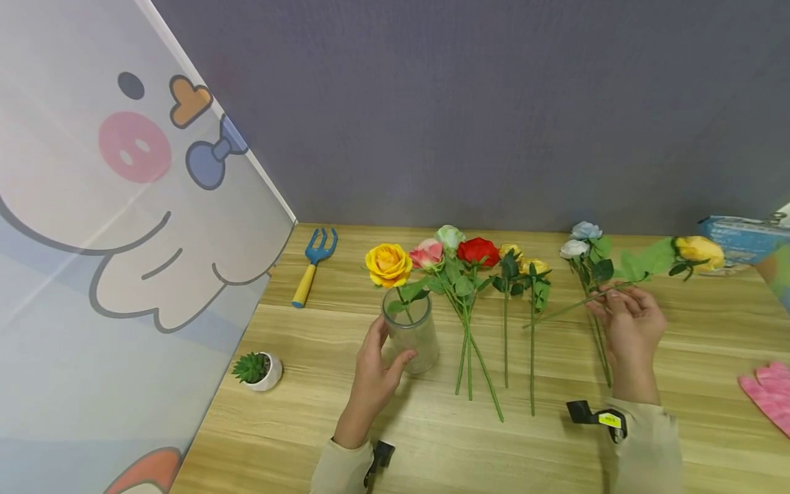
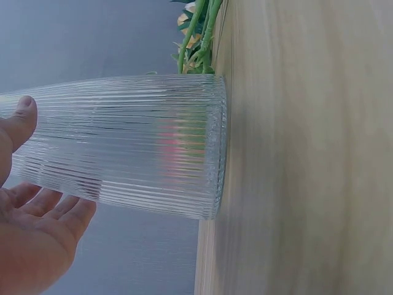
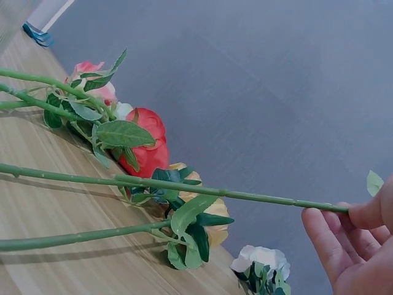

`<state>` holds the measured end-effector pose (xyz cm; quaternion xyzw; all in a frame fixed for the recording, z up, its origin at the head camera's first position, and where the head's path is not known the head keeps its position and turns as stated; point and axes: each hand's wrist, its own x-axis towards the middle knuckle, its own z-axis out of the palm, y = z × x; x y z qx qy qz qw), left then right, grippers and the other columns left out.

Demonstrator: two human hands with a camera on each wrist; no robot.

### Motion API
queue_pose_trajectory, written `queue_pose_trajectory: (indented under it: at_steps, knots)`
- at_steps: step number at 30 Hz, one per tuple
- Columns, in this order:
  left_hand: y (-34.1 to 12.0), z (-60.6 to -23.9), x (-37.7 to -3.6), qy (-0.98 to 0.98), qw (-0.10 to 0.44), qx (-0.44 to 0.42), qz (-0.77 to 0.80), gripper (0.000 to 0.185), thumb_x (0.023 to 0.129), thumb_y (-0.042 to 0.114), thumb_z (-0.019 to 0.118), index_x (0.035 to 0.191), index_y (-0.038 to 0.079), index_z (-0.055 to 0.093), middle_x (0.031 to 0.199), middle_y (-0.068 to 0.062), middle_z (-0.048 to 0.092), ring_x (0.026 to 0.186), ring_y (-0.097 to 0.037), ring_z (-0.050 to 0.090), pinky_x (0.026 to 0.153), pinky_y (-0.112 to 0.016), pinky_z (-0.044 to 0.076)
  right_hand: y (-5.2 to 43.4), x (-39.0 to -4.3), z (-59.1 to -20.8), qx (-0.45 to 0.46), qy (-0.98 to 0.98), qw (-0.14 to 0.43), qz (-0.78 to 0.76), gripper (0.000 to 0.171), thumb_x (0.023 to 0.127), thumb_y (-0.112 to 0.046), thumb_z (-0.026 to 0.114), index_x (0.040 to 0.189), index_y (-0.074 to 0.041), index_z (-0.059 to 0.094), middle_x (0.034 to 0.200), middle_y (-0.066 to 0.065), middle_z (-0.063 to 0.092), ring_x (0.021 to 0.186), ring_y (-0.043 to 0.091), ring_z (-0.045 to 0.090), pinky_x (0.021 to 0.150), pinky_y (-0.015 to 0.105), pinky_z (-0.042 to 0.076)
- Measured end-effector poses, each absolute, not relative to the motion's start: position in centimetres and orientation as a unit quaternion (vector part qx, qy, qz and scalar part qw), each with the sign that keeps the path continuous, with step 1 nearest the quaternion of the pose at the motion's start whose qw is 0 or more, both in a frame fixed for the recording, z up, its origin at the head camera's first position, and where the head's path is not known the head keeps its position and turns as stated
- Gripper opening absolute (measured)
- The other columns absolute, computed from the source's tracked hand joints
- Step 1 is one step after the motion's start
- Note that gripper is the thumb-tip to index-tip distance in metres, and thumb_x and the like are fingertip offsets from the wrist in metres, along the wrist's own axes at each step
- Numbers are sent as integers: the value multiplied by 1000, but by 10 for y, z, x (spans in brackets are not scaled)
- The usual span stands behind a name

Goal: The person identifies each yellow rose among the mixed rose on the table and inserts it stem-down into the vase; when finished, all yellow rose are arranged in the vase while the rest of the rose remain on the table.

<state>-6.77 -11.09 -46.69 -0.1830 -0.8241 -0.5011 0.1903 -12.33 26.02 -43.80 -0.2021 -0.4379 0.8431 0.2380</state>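
A ribbed clear glass vase (image 1: pixel 415 336) stands on the wooden table with an orange-yellow rose (image 1: pixel 389 265) in it. My left hand (image 1: pixel 378 374) holds the vase, thumb on one side and fingers on the other; the left wrist view shows the ribbed glass (image 2: pixel 123 144) between them. Off to the right, my right hand (image 1: pixel 636 322) pinches the green stem (image 3: pixel 264 197) of a yellow rose (image 1: pixel 700 253) between thumb and fingers. That stem slants above the table, its bloom toward the right. Below the right hand lie a white flower (image 1: pixel 575 249) and a pale blue flower (image 1: pixel 586 230).
Between the hands lie a pink rose (image 1: pixel 427 254), a pale green flower (image 1: pixel 450 237), a red rose (image 1: pixel 478 252) and small yellow flowers (image 1: pixel 534 265). A hand fork (image 1: pixel 313 267) and potted succulent (image 1: pixel 267 372) are left; a pink glove (image 1: pixel 768 394) and blue packet (image 1: pixel 743 239) right.
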Motion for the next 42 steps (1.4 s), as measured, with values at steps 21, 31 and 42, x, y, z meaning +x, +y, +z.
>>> queue_pose_trajectory:
  at_steps: [21, 31, 42]
  knots:
    - [-112, -469, -68, -821, 189, -186, -505, 77, 86, -1, 81, 150, -5, 38, 147, -24, 52, 134, -42, 54, 107, -58, 50, 258, -123, -436, -167, -388, 297, 856, 9, 96, 14, 60, 98, 7, 55, 84, 14, 70, 67, 21, 69, 59, 27, 65]
    - [-112, -469, -68, -822, 187, -186, -505, 77, 87, 1, 81, 151, -4, 38, 148, -24, 52, 135, -42, 54, 108, -57, 49, 255, -123, -433, -160, -348, 323, 865, 13, 94, 15, 62, 100, 8, 53, 84, 18, 68, 65, 23, 68, 57, 29, 64]
    - [-112, -468, -67, -823, 185, -181, -506, 77, 86, 2, 81, 150, -5, 38, 148, -25, 52, 135, -43, 54, 108, -57, 49, 251, -122, -427, -145, -322, 335, 874, 14, 93, 16, 62, 100, 9, 53, 82, 20, 68, 64, 24, 69, 55, 30, 64]
